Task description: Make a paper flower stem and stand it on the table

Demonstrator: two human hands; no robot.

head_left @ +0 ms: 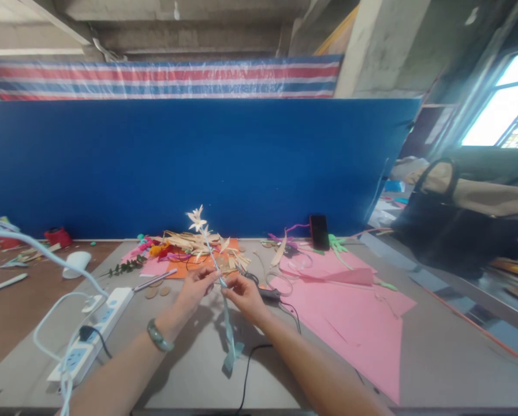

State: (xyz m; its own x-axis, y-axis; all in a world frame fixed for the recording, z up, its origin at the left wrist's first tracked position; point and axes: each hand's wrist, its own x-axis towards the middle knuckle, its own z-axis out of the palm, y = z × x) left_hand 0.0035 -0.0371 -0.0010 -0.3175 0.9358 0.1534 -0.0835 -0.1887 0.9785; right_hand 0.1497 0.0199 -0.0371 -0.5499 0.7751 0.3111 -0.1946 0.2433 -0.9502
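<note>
Between my two hands stands a handmade flower (196,218) with pale, pointed petals on a thin light-blue stem (211,249). My left hand (201,287) pinches the stem from the left, a green bangle on its wrist. Just below and to the right, the fingertips of my right hand (242,293) close on the stem too, where a strip of pale green tape (229,329) hangs down. The tape's lower end is folded and sticks out near the tabletop. Behind the hands lies a heap of dried husk pieces (189,242) on orange paper (178,267).
A white power strip (98,335) with cables lies at left, near a white cup (77,264). Pink paper sheets (354,323) cover the right side. A phone (319,232) leans against the blue partition (189,167). A black cable (249,370) runs along the front. A dark bag (440,225) stands far right.
</note>
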